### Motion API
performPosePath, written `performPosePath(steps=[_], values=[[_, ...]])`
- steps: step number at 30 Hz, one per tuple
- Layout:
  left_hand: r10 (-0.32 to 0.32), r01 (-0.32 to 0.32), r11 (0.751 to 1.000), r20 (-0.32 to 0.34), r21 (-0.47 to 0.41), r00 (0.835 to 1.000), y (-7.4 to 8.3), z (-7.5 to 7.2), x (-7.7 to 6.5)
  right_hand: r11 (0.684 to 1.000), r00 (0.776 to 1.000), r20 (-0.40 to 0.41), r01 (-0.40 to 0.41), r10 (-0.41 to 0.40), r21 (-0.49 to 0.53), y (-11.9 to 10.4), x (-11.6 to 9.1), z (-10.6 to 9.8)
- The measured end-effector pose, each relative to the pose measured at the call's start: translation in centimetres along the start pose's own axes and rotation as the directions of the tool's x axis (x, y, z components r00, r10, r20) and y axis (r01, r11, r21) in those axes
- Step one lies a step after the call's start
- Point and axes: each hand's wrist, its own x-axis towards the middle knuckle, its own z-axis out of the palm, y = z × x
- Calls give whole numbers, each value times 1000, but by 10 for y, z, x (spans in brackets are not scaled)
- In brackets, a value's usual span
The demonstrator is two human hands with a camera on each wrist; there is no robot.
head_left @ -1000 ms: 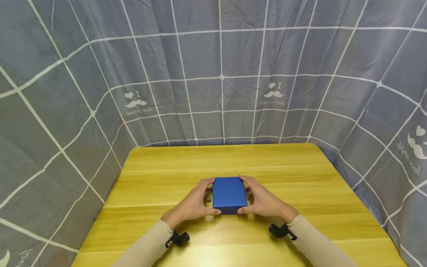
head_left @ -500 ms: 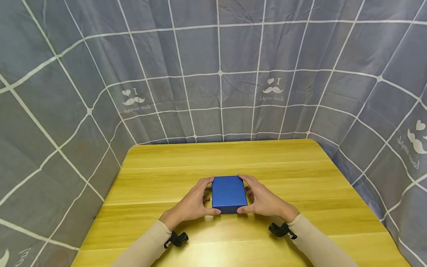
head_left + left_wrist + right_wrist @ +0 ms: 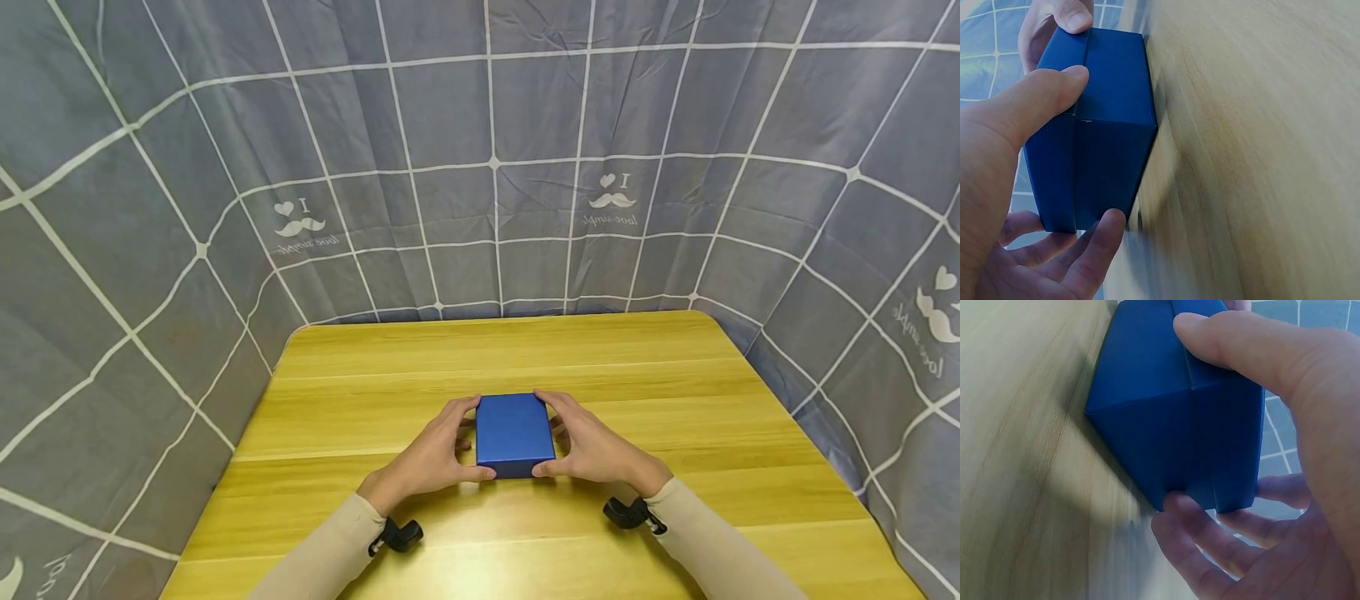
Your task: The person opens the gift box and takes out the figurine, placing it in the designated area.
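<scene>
A blue lidded box [image 3: 514, 429] sits on the wooden table between both hands, its lid on. My left hand [image 3: 431, 454] grips its left side, thumb at the near face and fingers round the far edge. On the opposite side my right hand [image 3: 597, 446] holds the box the same way. In the left wrist view the left thumb [image 3: 1054, 94] lies across the seam between lid and base of the box [image 3: 1110, 81]. The right wrist view shows the right thumb [image 3: 1229, 340] at that seam on the box [image 3: 1141, 425], fingers at its far end.
The yellow wood-grain table [image 3: 360, 358] extends around the box. A grey curtain [image 3: 450, 125] with a white grid hangs behind it and along both sides. Black wrist mounts [image 3: 401, 536] sit on both beige sleeves [image 3: 330, 550].
The head view has shifted slightly, so the scene sits a little higher in the frame. Both hands keep their hold on the box, which stays in place between them.
</scene>
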Motion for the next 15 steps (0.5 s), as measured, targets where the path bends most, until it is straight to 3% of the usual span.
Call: performPosePath(steps=[15], values=[[13, -13, 999, -21, 32, 1000, 2, -2, -1, 1000, 1000, -4, -16, 16, 3, -3, 0, -1]])
